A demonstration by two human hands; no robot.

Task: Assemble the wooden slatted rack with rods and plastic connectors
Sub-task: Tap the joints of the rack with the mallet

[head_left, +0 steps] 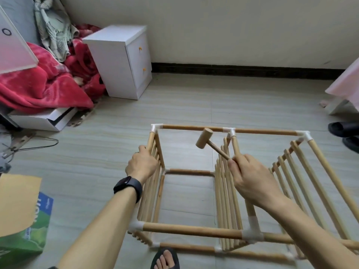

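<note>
Your right hand (246,177) clenches the mallet (204,138), head raised just beyond your knuckles, near the connector (229,130). Your left hand (142,165) grasps a rod (150,141) of the rack (192,231). The frame looks nearly whole; likely only tapping joints tight remains.

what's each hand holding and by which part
Right hand grips the wooden mallet by the end of its handle; left hand grips the top left rod of the rack.
</note>
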